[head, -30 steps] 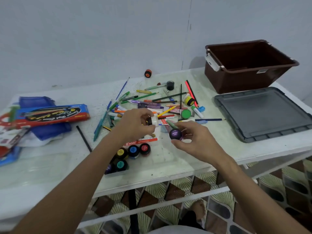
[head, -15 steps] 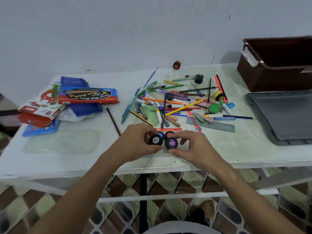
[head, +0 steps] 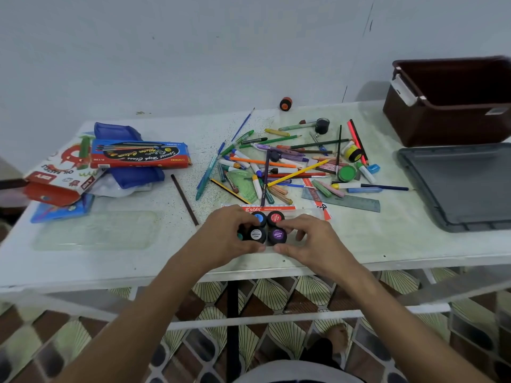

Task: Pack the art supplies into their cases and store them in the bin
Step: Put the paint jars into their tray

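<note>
Basically both hands curl around jars: left hand [head: 225,236] on white-capped jar [head: 256,234], right hand [head: 309,239] on purple-capped jar [head: 277,235]; seat them snug, caps upward.

— Any print you can read?
— "g'soft" in white on the red ruler [head: 269,208]. "POSTER" on the white-lidded paint pot [head: 256,234] and the purple-lidded paint pot [head: 277,235].
— The boxes?
— "OIL PASTELS" upside down on the pastel box [head: 56,172]; "NIKKI" on the red brush box [head: 141,154].
</note>
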